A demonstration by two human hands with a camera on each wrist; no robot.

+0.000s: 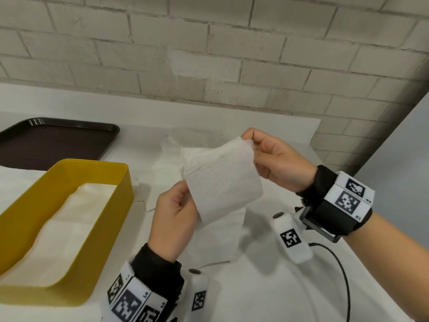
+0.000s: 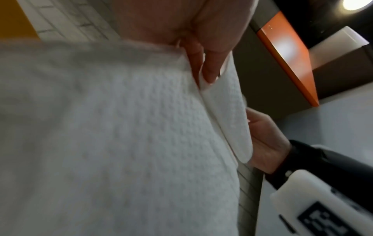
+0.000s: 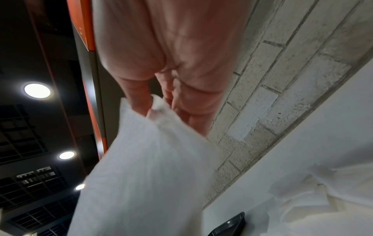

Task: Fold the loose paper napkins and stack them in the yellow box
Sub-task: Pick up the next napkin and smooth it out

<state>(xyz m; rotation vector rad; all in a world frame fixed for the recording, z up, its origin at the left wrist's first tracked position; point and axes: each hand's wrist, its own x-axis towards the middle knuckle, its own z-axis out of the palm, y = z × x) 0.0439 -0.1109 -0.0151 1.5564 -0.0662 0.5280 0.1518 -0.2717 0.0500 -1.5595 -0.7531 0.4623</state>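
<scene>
Table (image 1: pixel 267 287), white. Box (image 1: pixel 109 205) at left, folded napkins (image 1: pixel 58 228) inside. Napkin (image 1: pixel 220 180) held up over the table, right of box: left hand (image 1: pixel 173 219) pinches lower corner, right hand (image 1: pixel 276 161) pinches top edge.

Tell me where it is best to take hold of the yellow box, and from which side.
Take the yellow box by its long right wall, coming from above and from the right. That rim is bare and nearest the hands, and the folded napkins inside lie low, below it.
</scene>
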